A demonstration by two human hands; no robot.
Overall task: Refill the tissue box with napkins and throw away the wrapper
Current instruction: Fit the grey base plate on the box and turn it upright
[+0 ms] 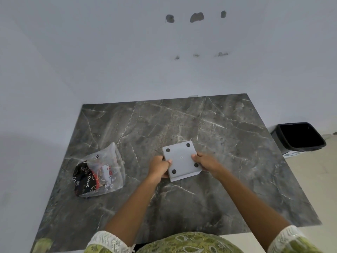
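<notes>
Two hands were on one item: the left hand (159,166) and the right hand (204,162) each clamped on an opposite side of the grey tissue box (181,161), fingers curled under, thumbs on top. The box was held upside down just above the marble table (228,128), base panel facing the camera, four black rubber feet (174,171) at its corners. Whether napkins were inside could not be told; the opening faced away.

One wrapper (99,171), clear plastic with black and red print, lay on the table to the left of the box, well apart from it, slack and apparently emptied.

One black bin (299,136) stood on the floor beyond the table's right edge, to the right of and farther off than the box, lined and open.

Risks, as judged:
- Base panel not fully seated; if turned upright, it could drop out and spill the contents, should any be inside.
- Grip rested on edges only; a smooth shell could slip during the flip and strike the marble.
- Light wrapper could slide off the table from a sleeve brush or draught.
- The bin stood low and well to the side; a toss from the table could miss.
</notes>
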